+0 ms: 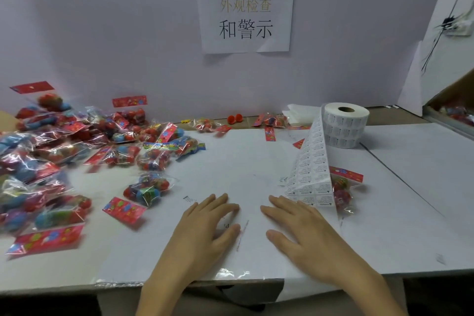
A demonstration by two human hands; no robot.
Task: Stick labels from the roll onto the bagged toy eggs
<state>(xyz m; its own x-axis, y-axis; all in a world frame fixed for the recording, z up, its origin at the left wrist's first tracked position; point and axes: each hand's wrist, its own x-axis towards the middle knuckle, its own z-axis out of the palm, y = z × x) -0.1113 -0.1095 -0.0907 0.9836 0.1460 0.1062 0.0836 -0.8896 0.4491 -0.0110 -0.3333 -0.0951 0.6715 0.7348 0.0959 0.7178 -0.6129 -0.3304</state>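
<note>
My left hand (pixel 205 228) and my right hand (pixel 300 233) lie flat, fingers straight, on the white table (pixel 256 161) near its front edge, holding nothing. A white label roll (pixel 345 127) stands at the back right; its strip of labels (pixel 311 172) runs down toward my right hand and ends just beside its fingers. One bagged toy egg pack (pixel 342 187) lies partly under that strip. Another bag with a red header card (pixel 143 194) lies left of my left hand. A heap of bagged eggs (pixel 51 151) covers the left side.
A paper sign (pixel 246 13) hangs on the back wall. Loose bags (pixel 207 123) and two small red pieces (pixel 234 118) lie along the wall. A cardboard box (pixel 454 108) stands at the far right. A stray label (pixel 189 199) lies near my left hand.
</note>
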